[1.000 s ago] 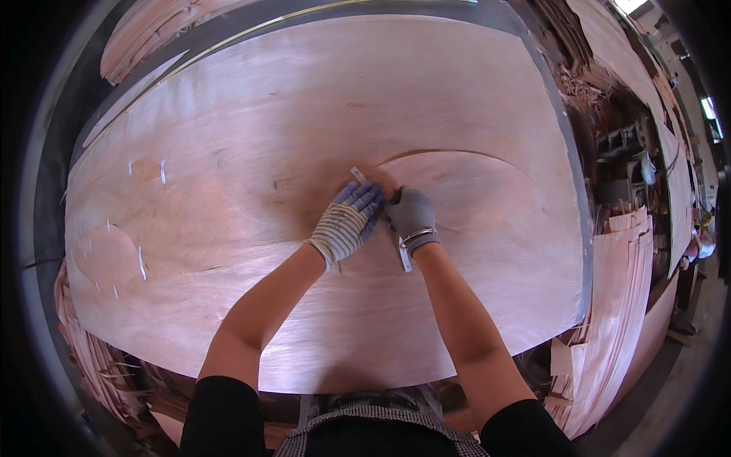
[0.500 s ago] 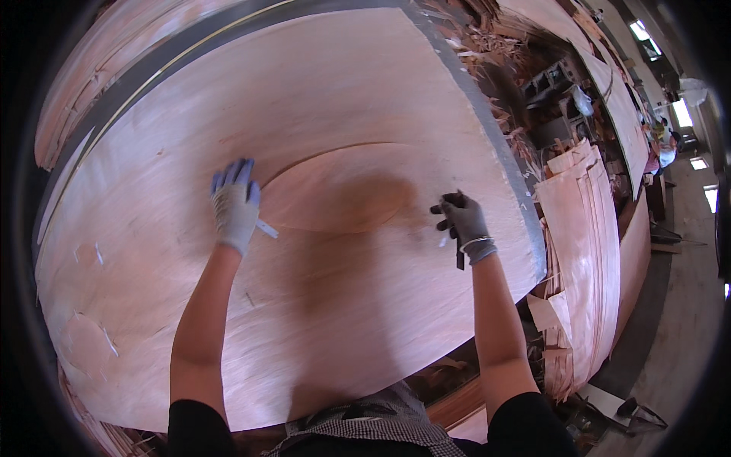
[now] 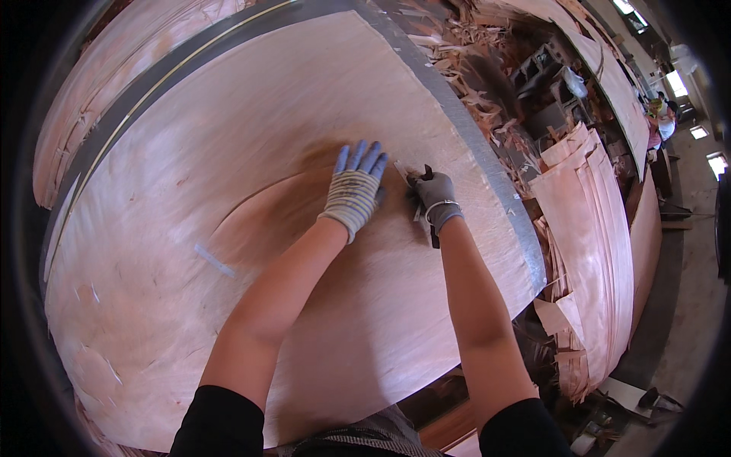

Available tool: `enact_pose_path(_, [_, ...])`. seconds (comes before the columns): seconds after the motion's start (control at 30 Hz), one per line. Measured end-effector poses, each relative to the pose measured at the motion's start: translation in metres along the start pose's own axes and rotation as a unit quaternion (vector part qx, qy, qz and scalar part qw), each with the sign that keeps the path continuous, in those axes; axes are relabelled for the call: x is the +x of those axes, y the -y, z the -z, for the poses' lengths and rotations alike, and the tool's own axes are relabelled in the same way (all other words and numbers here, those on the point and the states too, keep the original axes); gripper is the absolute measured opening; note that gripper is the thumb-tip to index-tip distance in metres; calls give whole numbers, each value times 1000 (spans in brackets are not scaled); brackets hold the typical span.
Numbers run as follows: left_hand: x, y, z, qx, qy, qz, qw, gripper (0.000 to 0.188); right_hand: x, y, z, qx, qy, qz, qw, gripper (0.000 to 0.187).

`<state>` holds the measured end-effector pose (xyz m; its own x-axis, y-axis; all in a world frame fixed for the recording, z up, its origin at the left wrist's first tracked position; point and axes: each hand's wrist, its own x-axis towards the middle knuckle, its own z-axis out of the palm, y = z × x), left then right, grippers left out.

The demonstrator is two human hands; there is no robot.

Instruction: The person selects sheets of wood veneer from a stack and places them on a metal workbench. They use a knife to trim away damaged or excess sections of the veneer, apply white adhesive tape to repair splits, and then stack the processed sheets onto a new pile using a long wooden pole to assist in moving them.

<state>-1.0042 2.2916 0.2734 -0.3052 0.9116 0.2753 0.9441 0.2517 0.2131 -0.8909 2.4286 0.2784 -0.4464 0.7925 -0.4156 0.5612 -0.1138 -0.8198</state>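
A large, thin wood veneer sheet (image 3: 320,84) spreads out under both hands. My left hand (image 3: 354,190), in a striped glove with blue fingers, lies flat over the right part of an oval patch (image 3: 263,217) whose curved edge shows in the sheet. Just right of it, my right hand (image 3: 437,199), in a grey glove, is closed round a slim dark tool (image 3: 435,238); its ends stick out above and below the fist, and its exact kind is unclear. A whitish strip (image 3: 214,260), like tape, lies across the patch's lower left edge.
A dark table border (image 3: 499,190) runs along the sheet's right side. Beyond it are wood scraps (image 3: 464,95), hollow blocks (image 3: 541,72) and stacked veneer (image 3: 586,228). More veneer (image 3: 84,99) lies at the far left. Another person (image 3: 664,122) is far off at the right.
My left hand has moved right, from the patch's left edge to its right part, uncovering the whitish strip. My right hand has come a little left and farther up the sheet with the dark tool.
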Motion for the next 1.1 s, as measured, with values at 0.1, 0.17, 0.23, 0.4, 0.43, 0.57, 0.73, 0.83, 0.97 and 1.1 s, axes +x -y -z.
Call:
enact_pose_path(0.1, [15,-5,-9,-17,11,-90,996,47,-8,4,-6,-56,-30,50,997,15])
enact_pose_path(0.17, [20,-15,-10,-108,88,-93,986,44,1,-18,-1,-200,-78,158,964,20])
enact_pose_path(0.23, [13,-6,-24,-56,33,-126,990,39,0,-15,1,-303,-67,218,925,21])
enact_pose_path(0.4, [21,-11,-8,-83,61,-91,990,31,14,-6,45,-277,-91,119,949,16])
enact_pose_path(0.43, [14,1,-2,-146,58,-67,985,30,-1,13,30,-202,-24,100,974,16])
enact_pose_path(0.57, [-63,78,51,-63,-124,166,976,27,-55,45,-49,-43,221,33,974,20])
enact_pose_path(0.73, [-126,122,56,30,-153,257,954,41,-64,66,-173,-56,205,51,976,25])
enact_pose_path(0.83, [-123,111,59,17,-32,171,985,43,-43,40,-193,-177,110,160,965,26])
enact_pose_path(0.97, [-130,117,54,69,60,84,992,44,-64,56,-193,-296,100,268,911,26])
enact_pose_path(1.1, [-115,99,64,95,93,115,984,43,-44,64,-140,-380,63,315,867,24])
